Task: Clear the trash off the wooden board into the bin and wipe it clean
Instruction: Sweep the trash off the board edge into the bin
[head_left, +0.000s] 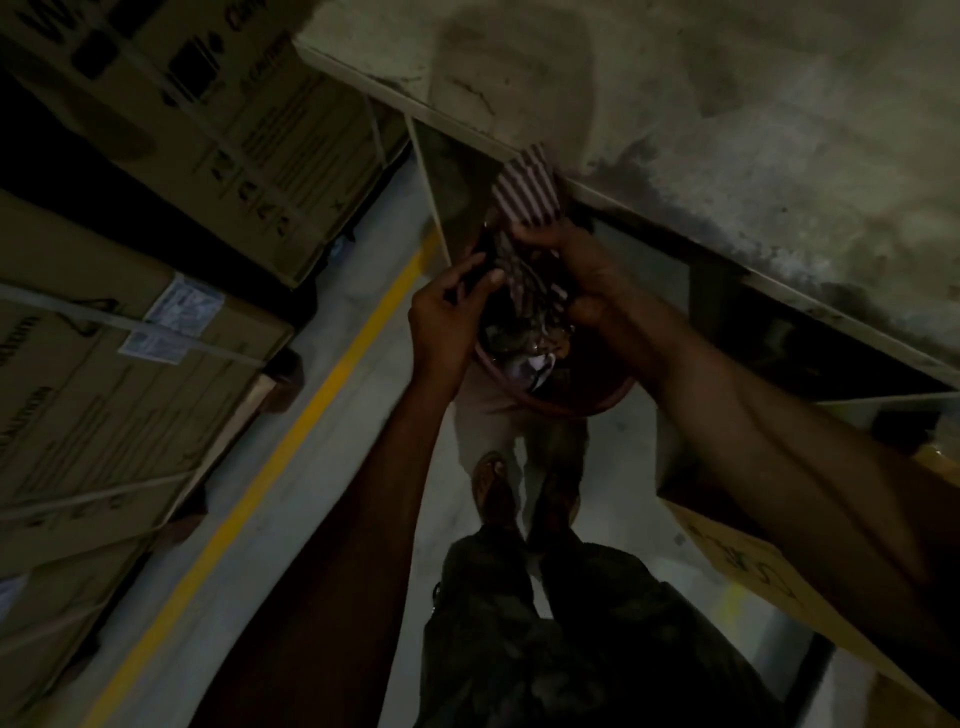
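A stained wooden board (727, 119) fills the upper right, its edge running diagonally. Below that edge stands a round reddish bin (571, 402) on the floor, with crumpled trash (524, 343) inside. A striped cloth (527, 189) hangs from the board's edge down toward the bin. My right hand (576, 270) grips the lower part of the cloth, fingers curled on it just under the board's edge. My left hand (449, 317) is over the bin's left rim, fingers curled round a dark thing next to the cloth; what it is I cannot tell in the dim light.
Stacked cardboard boxes (171, 171) stand on the left, behind a yellow floor line (311, 400). My feet (524, 493) stand on the grey floor just before the bin. Another cardboard box (779, 587) sits at lower right under the board's frame.
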